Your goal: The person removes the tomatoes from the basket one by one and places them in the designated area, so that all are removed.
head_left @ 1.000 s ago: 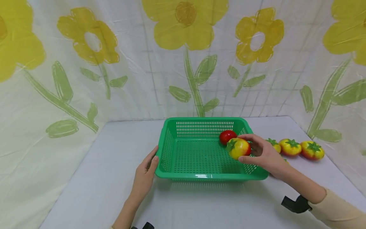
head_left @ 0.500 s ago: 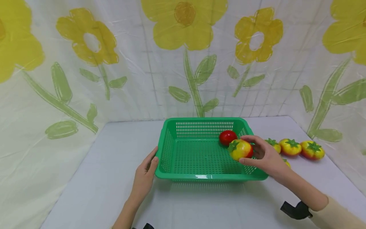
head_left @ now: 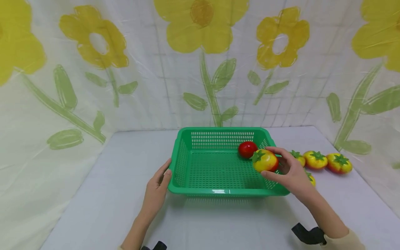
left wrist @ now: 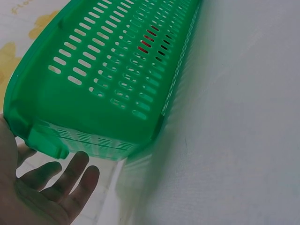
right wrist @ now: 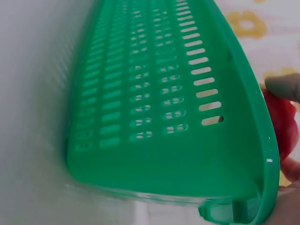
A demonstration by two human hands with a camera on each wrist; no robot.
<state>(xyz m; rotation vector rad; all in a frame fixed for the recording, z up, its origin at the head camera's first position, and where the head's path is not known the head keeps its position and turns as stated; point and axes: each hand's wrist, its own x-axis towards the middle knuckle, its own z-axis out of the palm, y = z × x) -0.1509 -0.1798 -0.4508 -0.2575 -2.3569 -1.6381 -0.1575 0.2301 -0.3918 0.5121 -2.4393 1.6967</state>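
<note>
In the head view, my right hand (head_left: 292, 172) holds a yellow-and-red tomato (head_left: 264, 160) with a green leafy top between thumb and fingers, over the right side of a green plastic basket (head_left: 218, 192). The right wrist view shows the held tomato's red underside (right wrist: 281, 124) past the basket rim. Inside the basket, near its back right corner, lies a red tomato (head_left: 247, 149). My left hand (head_left: 157, 189) touches the left side of the basket at the rim. In the left wrist view, its fingers (left wrist: 77, 171) spread loosely below the basket's end handle (left wrist: 47, 143).
Several more yellow-and-red tomatoes (head_left: 339, 163) lie on the white tabletop (head_left: 131, 163) right of the basket, some partly hidden by the right hand. A white curtain (head_left: 137, 114) printed with yellow flowers hangs behind the table and along its sides.
The held tomato has shifted slightly right, toward the basket's right side, and my right forearm has swung a little to the left. My left hand stays at the basket's left side.
</note>
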